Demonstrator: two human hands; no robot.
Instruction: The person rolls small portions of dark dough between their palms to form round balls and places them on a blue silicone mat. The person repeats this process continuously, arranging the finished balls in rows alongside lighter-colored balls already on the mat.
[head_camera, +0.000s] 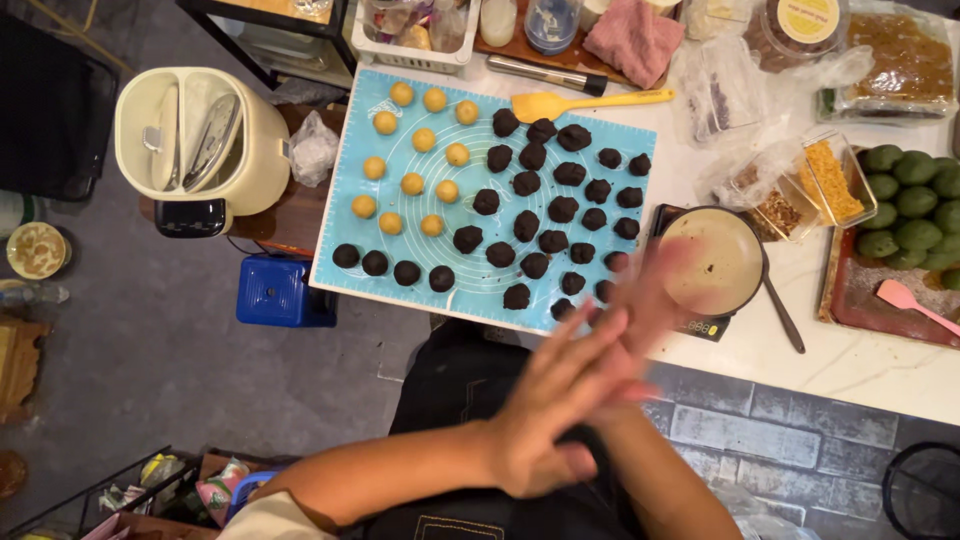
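Dark brown balls (527, 226) sit in rows on my blue mat (350, 235), and yellow balls (412, 183) sit on its left part. My left hand (545, 415) and my right hand (640, 310) are pressed flat together, palm on palm, just off the near edge of the desk (880, 370). They look blurry. I cannot tell if a ball is between them, because my palms hide that spot.

What could go wrong? My hands are out past the desk, over my dark apron (450, 385). If I am rolling something and my palms slip apart, I think it would drop onto my lap or the floor, not onto the mat.

My right hand is very close to the pan (712, 262) with pale mix in it. The pan sits on a small scale (700, 325) near the desk edge, and its handle sticks out toward me. A bump there could tip it, I think.

The mat hangs a bit over the left side of the desk. Balls near that corner could roll off if the mat gets pulled.

Room to move is small. The brown balls are packed close, with only thin gaps. The best bare spot I see is the mat's near left corner. On the right, a tray of green balls (915, 205) and a pink spatula (915, 305) fill the space. A yellow spatula (590, 101) lies at the far end of the mat.
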